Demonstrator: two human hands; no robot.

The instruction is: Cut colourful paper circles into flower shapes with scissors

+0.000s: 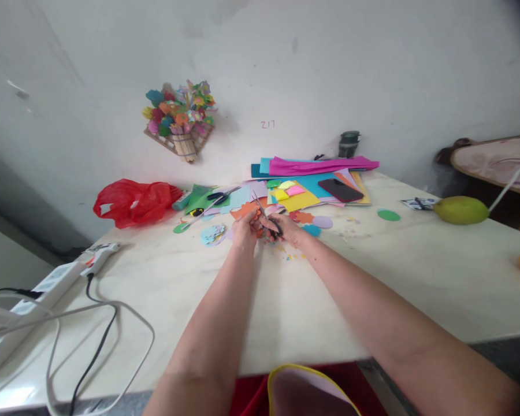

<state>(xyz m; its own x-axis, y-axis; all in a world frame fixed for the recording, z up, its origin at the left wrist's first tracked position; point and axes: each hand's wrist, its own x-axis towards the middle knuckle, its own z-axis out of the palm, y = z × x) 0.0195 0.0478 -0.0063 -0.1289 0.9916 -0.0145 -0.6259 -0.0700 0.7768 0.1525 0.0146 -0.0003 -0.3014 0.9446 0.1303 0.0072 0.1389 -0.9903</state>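
My left hand (245, 229) is closed on a small piece of orange paper, at the middle of the white table. Beside it my right hand (286, 229) grips black-handled scissors (260, 204), whose blades point up and away and stand apart. Orange cut paper (241, 210) lies just behind my left hand, and more orange pieces (302, 217) are behind my right. Small paper scraps (289, 254) are scattered below the hands. Light blue cut shapes (213, 234) lie to the left, a lilac disc (322, 222) and a blue piece (312, 230) to the right.
Coloured sheets (303, 200) with a phone (340, 189) lie at the back. A red plastic bag (134, 202) and second scissors (217, 198) are left. Power strips (47, 289) and cables occupy the left edge. A green fruit (461, 210) and green disc (389, 215) lie right.
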